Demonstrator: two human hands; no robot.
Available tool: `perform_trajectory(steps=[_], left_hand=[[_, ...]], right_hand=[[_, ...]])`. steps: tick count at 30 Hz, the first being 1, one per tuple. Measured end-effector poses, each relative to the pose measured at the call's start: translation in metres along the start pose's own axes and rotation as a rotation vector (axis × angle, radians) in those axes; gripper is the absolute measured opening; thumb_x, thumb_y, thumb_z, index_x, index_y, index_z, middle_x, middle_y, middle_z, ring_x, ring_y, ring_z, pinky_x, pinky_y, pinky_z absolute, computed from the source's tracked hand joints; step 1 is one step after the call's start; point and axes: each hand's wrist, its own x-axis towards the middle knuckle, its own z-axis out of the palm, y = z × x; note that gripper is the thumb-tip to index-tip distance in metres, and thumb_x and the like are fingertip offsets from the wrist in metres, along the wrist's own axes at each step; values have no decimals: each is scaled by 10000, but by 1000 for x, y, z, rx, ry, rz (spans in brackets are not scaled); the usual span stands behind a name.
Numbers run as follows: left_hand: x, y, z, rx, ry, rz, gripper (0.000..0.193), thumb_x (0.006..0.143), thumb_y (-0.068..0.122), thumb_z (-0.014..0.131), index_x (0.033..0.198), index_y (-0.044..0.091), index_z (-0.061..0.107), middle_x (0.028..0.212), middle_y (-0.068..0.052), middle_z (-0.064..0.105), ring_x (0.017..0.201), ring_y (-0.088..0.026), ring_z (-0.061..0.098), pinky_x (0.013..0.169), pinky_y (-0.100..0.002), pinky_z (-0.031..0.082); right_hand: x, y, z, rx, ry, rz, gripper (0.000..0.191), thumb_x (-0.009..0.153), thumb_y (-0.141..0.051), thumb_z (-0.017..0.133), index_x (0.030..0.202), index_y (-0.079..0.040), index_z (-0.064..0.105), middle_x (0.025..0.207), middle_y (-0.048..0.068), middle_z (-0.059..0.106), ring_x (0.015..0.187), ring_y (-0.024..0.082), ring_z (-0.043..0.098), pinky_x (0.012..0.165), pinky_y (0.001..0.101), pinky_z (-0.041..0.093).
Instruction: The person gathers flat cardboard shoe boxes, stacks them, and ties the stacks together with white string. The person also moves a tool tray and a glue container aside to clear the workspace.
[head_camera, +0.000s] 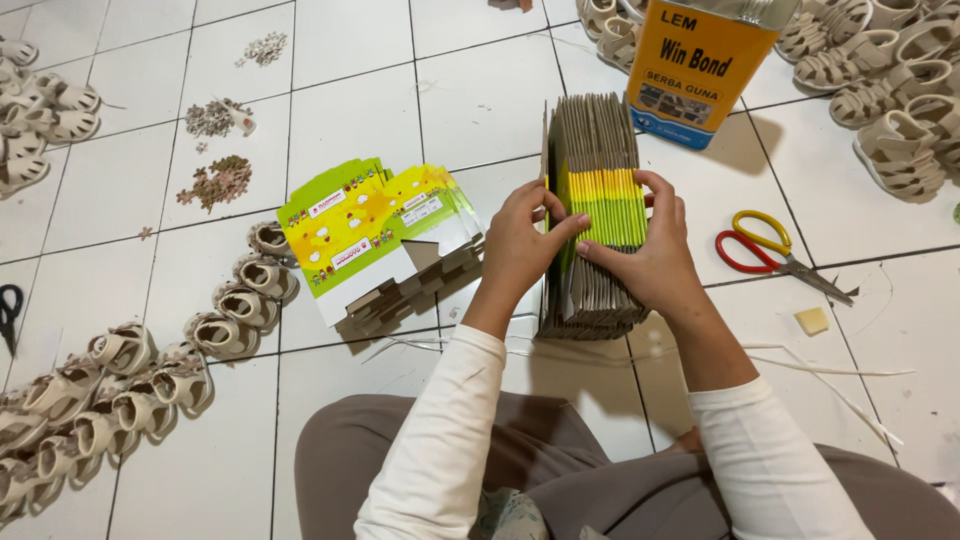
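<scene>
A person sits on the white tiled floor (350, 90) with a thick stack of flattened cardboard boxes (592, 150) standing on edge directly ahead, at twelve o'clock from the lap. The left hand (520, 245) presses the stack's left face, thumb and fingers curled over the top edges and closed on a few sheets, as if parting them from the rest. The right hand (645, 255) clamps the other side, fingers spread flat across the yellow-green printed edges, which keeps the upright stack from fanning open or toppling.

At about ten o'clock lies a smaller fanned pile of the same boxes (375, 235), printed faces up (laid flat, so it needs no holding). Red-and-yellow scissors (765, 255) rest at three o'clock, within the right hand's reach, with a small yellowish block (812, 320) beside them. An orange glue can (700, 65) stands at one o'clock behind the stack. Rows of beige children's sandals (130, 380) line the floor at eight o'clock and again at two o'clock.
</scene>
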Motion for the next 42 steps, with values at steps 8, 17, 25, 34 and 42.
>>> perform_trajectory(steps=[8, 17, 25, 34, 42], left_hand=[[3, -3, -2, -77, -7, -40, 269, 822, 296, 820, 841, 83, 656, 1349, -136, 663, 1158, -273, 691, 933, -373, 578], [-6, 13, 8, 150, -11, -128, 263, 830, 410, 783, 894, 161, 730, 1390, -99, 616, 987, -267, 730, 804, -381, 566], [-1, 2, 3, 62, 26, -28, 221, 877, 374, 783, 905, 162, 727, 1394, -128, 616, 1083, -281, 720, 863, -374, 596], [-5, 22, 7, 202, 23, -131, 278, 830, 427, 782, 974, 198, 715, 1303, -76, 630, 996, -276, 725, 798, -399, 566], [-4, 8, 11, 124, 30, -75, 280, 844, 399, 798, 974, 171, 699, 1299, -69, 651, 1050, -255, 714, 827, -382, 587]], right_hand=[[-1, 7, -4, 5, 9, -15, 1020, 718, -371, 929, 1497, -52, 353, 1389, 222, 441, 1302, 349, 441, 1079, 474, 412], [-1, 7, -5, 10, 13, 2, 1019, 708, -361, 922, 1500, -55, 358, 1378, 220, 449, 1288, 341, 459, 1069, 460, 429], [0, 9, -6, 29, 6, -17, 1014, 723, -360, 921, 1500, -48, 349, 1385, 226, 442, 1296, 345, 450, 1082, 466, 414], [0, 9, -4, 20, 9, -4, 1015, 713, -344, 927, 1500, -59, 354, 1378, 221, 453, 1285, 341, 457, 1079, 464, 416], [-1, 15, -5, 19, 12, -7, 994, 732, -338, 926, 1498, -63, 356, 1395, 222, 448, 1314, 345, 443, 1102, 465, 399]])
